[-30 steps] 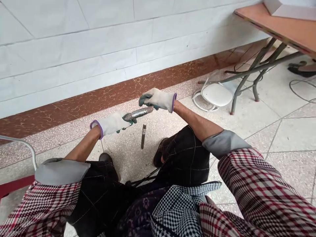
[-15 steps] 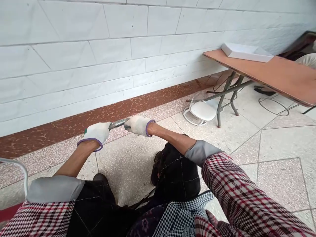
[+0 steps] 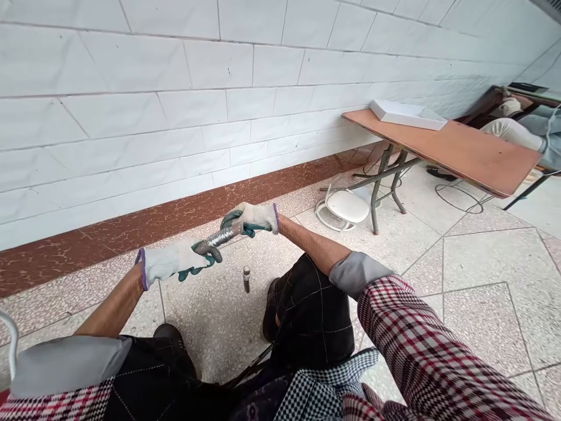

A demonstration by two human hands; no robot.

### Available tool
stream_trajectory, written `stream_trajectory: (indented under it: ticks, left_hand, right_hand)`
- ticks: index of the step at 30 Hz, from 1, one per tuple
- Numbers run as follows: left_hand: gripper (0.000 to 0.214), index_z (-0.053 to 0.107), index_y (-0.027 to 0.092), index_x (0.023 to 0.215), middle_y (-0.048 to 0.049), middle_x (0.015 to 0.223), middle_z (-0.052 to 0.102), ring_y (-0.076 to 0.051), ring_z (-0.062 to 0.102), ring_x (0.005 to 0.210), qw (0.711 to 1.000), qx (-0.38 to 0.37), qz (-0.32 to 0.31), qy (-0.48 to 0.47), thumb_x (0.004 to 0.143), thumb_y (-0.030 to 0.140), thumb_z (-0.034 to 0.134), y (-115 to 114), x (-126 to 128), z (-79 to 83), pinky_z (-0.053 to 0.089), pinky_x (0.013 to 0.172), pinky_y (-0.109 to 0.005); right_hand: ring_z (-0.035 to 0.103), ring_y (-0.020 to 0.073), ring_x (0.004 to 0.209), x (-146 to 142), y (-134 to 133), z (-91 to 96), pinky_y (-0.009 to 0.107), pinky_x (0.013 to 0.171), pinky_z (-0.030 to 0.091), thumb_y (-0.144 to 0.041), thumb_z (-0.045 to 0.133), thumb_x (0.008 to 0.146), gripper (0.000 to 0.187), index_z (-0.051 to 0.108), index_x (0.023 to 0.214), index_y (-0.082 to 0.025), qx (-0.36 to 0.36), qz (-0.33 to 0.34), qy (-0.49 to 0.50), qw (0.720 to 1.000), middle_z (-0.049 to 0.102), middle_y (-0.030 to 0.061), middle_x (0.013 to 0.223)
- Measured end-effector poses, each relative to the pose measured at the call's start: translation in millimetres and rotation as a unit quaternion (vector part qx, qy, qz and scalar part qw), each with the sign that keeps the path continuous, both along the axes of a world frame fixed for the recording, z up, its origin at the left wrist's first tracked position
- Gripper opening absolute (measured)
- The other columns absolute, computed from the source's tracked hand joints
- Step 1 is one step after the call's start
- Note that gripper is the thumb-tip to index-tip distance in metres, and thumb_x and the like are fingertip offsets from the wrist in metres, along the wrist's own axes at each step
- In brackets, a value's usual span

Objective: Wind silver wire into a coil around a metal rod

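A short ribbed metal rod [image 3: 220, 237] is held level above the floor between both gloved hands. My left hand [image 3: 175, 261], in a white glove with green fingertips, is closed on its left end. My right hand [image 3: 250, 218], gloved the same way, is closed on its right end. A second short metal piece [image 3: 246, 278] stands on the speckled floor just below the rod, between my knees.
A white tiled wall with a red-brown skirting runs along the far side. A folding table [image 3: 464, 153] with a white box [image 3: 407, 114] stands at the right; a white stool [image 3: 344, 206] lies beside its legs. Another person [image 3: 521, 126] sits beyond it. Cables lie on the floor.
The view has tilted up and shifted, showing more wall and table. The hands turned so the green fingertips show again. The metal piece on the floor is back in sight below the rod.
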State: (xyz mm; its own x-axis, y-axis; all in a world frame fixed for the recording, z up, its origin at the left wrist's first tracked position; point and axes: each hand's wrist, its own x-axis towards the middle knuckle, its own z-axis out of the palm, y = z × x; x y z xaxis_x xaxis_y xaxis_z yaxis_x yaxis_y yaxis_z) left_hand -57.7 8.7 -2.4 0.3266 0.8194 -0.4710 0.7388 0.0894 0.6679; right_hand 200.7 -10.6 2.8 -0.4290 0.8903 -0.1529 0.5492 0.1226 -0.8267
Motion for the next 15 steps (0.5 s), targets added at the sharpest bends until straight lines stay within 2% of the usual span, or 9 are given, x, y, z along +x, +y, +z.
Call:
stream_trajectory:
  ticks: [3, 5, 7, 10, 12, 15]
  left_hand:
    - [0.027, 0.078, 0.023, 0.101, -0.0028, 0.074, 0.068, -0.016, 0.062, 0.058, 0.999, -0.016, -0.031, -0.016, 0.076, 0.027, 0.086, -1, 12, 3.0, 0.048, 0.048, -0.026]
    - [0.026, 0.079, 0.022, 0.095, 0.0009, 0.06, 0.06, -0.012, 0.051, 0.044, 0.998, -0.015, -0.034, -0.048, 0.069, 0.024, 0.084, -4, 21, 4.9, 0.039, 0.04, -0.024]
    - [0.023, 0.077, 0.02, 0.092, 0.0023, 0.056, 0.057, -0.011, 0.046, 0.04, 0.996, -0.003, -0.009, -0.085, 0.069, 0.023, 0.078, -6, 30, 6.2, 0.036, 0.038, -0.023]
    - [0.023, 0.074, 0.016, 0.095, 0.0029, 0.058, 0.054, -0.01, 0.044, 0.042, 0.993, 0.022, 0.036, -0.111, 0.074, 0.021, 0.071, -8, 38, 3.3, 0.034, 0.038, -0.022]
    - [0.026, 0.074, 0.016, 0.103, 0.0032, 0.059, 0.052, -0.01, 0.043, 0.044, 0.992, 0.032, 0.037, -0.116, 0.078, 0.02, 0.067, -6, 39, -2.5, 0.032, 0.038, -0.022]
    - [0.026, 0.074, 0.018, 0.106, 0.0006, 0.063, 0.056, -0.013, 0.049, 0.048, 0.995, 0.084, 0.009, -0.05, 0.082, 0.022, 0.065, 1, 35, -13.4, 0.036, 0.041, -0.024]
  right_hand:
    - [0.044, 0.0077, 0.045, -7, 3, -5.8, 0.019, 0.039, 0.04, -0.02, 0.06, 0.089, 0.012, 0.06, 0.078, -0.014, -0.033, -0.02, 0.059, 0.997, 0.05, -0.0051, 0.057]
    - [0.042, 0.0083, 0.044, -12, 3, -7.9, 0.02, 0.038, 0.038, -0.019, 0.056, 0.088, 0.013, 0.059, 0.076, -0.016, -0.031, -0.063, 0.068, 0.995, 0.05, -0.0051, 0.055]
    - [0.043, 0.0089, 0.045, -15, 2, -8.9, 0.021, 0.04, 0.037, -0.022, 0.057, 0.09, 0.012, 0.063, 0.082, -0.016, -0.005, -0.098, 0.044, 0.994, 0.053, -0.0047, 0.056]
    - [0.043, 0.0093, 0.049, -16, -1, -9.7, 0.021, 0.044, 0.035, -0.024, 0.056, 0.095, 0.014, 0.066, 0.09, -0.016, 0.021, -0.106, 0.021, 0.994, 0.056, -0.0036, 0.061]
    - [0.044, 0.0095, 0.052, -17, -3, -9.2, 0.022, 0.048, 0.034, -0.022, 0.056, 0.097, 0.015, 0.069, 0.092, -0.016, 0.043, -0.097, -0.014, 0.994, 0.059, -0.002, 0.065]
    - [0.052, 0.0114, 0.063, -21, -11, -3.4, 0.025, 0.057, 0.035, -0.018, 0.057, 0.097, 0.018, 0.074, 0.101, -0.017, 0.092, -0.052, -0.154, 0.982, 0.067, 0.0024, 0.079]
